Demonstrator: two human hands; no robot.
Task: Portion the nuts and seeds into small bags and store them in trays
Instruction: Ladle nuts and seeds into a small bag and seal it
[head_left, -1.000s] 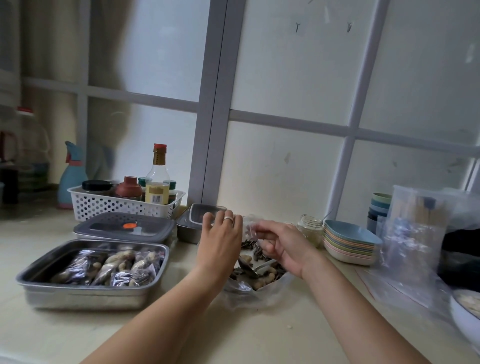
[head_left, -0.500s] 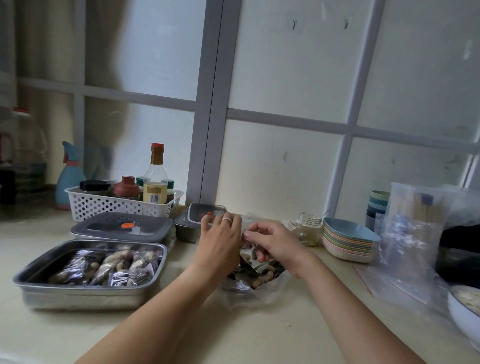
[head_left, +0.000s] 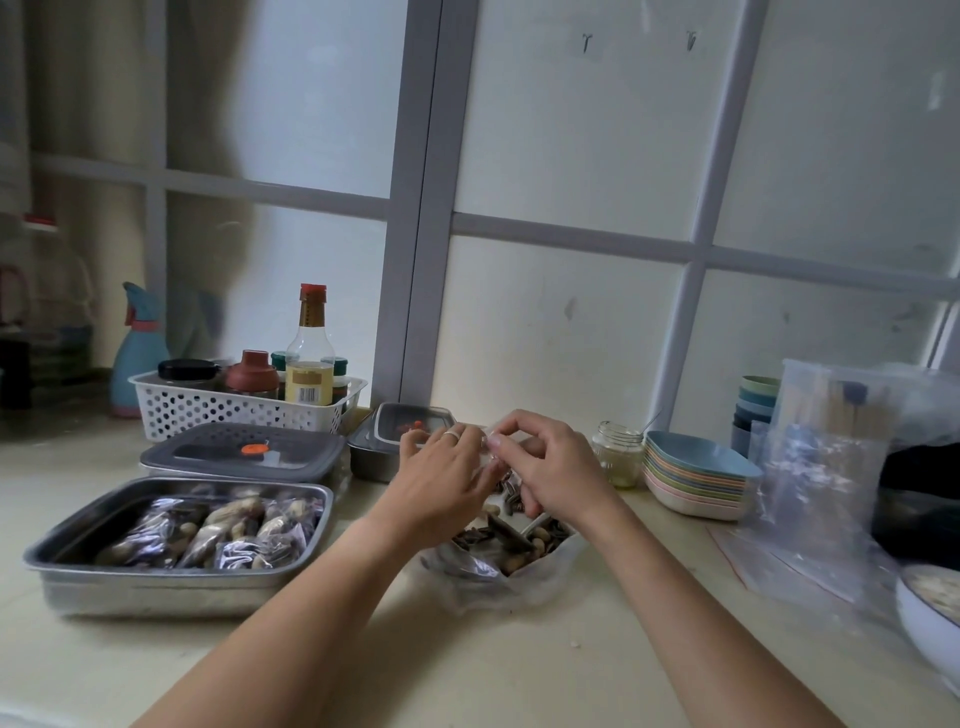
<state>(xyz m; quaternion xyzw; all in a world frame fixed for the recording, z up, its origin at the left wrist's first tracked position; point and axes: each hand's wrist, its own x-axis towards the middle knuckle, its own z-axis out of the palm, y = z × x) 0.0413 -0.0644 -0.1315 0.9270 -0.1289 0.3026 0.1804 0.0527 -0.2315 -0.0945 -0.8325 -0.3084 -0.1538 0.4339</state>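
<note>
Plainly, in the head view both hands meet over the counter (head_left: 519, 670), just in front of the window frame. The left hand (head_left: 441, 478), a ring (head_left: 451, 434) on one finger, has its fingers bent toward the right hand (head_left: 550, 473). The right thumb and forefinger are pinched together at the top. Between the fingertips is the upper edge of a small clear bag (head_left: 489, 442). The plastic is faint and hard to make out, but both hands seem to grasp it. The bag hangs just above a large clear bag of peanuts and sunflower seeds (head_left: 498, 551) that lies open on the counter under the wrists.

To the left stands a steel tray (head_left: 171, 579) holding filled small bags (head_left: 218, 530) of peanuts and seeds. Behind it is a tray with a grey lid (head_left: 244, 452) that bears an orange sticker. A smaller lidded container (head_left: 387, 441) sits beside the left hand.

The white basket (head_left: 208, 408) holds a red-capped bottle (head_left: 310, 358). Its yellow label shows a barcode, but the writing is too small to read. To the right of the hands are a glass jar (head_left: 618, 457) and a stack of pastel bowls (head_left: 696, 478), with loose clear bags (head_left: 821, 457) beyond them.
</note>
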